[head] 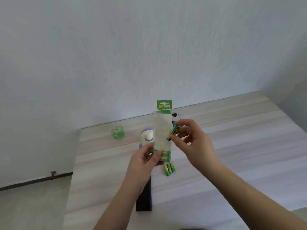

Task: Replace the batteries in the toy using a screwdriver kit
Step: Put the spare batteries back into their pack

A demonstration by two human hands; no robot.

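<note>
Black kit case (144, 199) lying nearest on tabletop (232, 146); left hand (144, 161) gripping battery pack (162, 135); right hand (191, 138) fingers pinching batteries (173, 132); spare cells (169, 168) lying below; toy (147, 136) sitting behind pack; risk: loose pinch dropping batteries, rolling away.

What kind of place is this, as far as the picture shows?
Probably a plain room at home, though that is uncertain: a pale wood-grain table against a bare white wall, with toys such as a green cube on it.
</note>
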